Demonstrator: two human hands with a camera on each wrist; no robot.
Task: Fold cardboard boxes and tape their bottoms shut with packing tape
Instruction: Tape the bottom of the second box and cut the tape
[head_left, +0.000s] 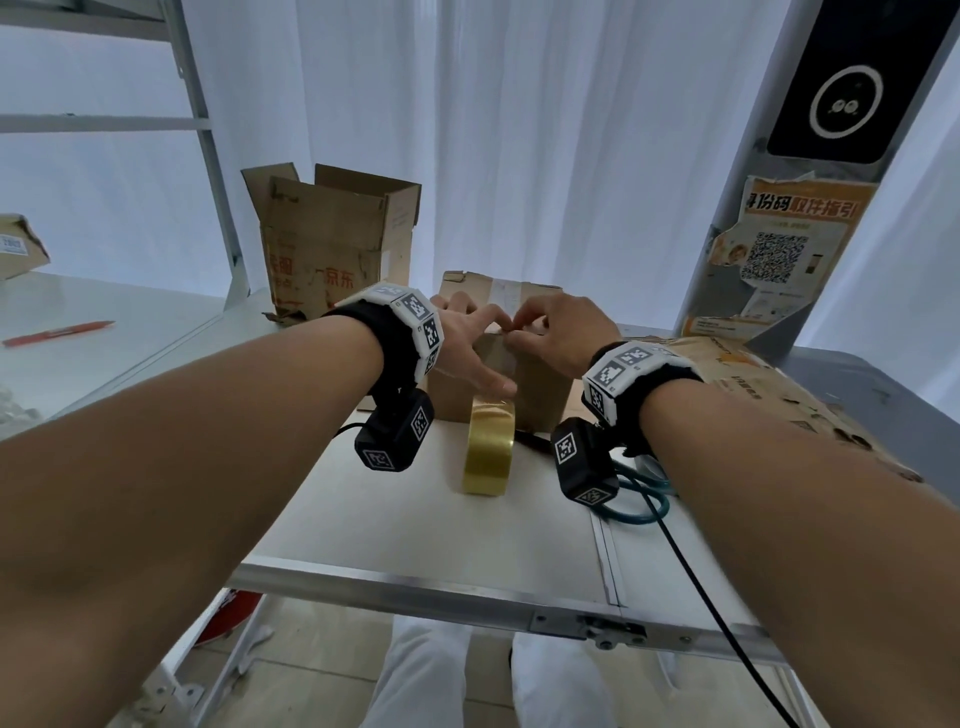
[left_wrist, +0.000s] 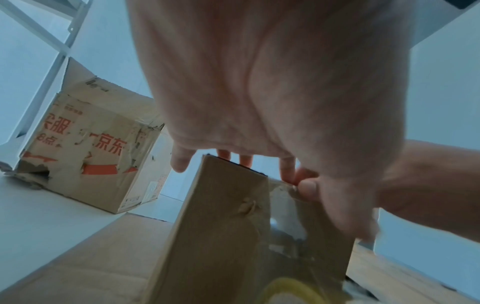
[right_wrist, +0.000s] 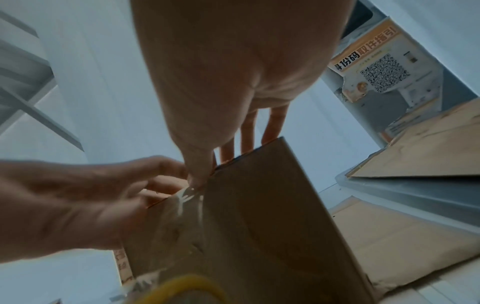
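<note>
A small brown cardboard box (head_left: 540, 395) stands upright in the middle of the table. A yellow packing tape roll (head_left: 488, 452) stands on edge against its near face. A clear tape strip (right_wrist: 182, 209) runs from the roll up that face to the top edge. My left hand (head_left: 467, 338) lies spread over the box's top, its thumb pointing down the near face above the roll. My right hand (head_left: 524, 332) pinches the tape at the top edge, thumb in front and fingers over the top. The wrist views show the box (left_wrist: 221, 216) (right_wrist: 259, 205) from below.
A taller open printed box (head_left: 332, 244) stands behind to the left. Flattened cardboard (head_left: 779, 395) lies to the right by a metal post with a QR poster (head_left: 774, 254). Teal-handled scissors (head_left: 639, 499) and a black cable (head_left: 701, 587) lie near my right wrist. A red pen (head_left: 57, 332) lies far left.
</note>
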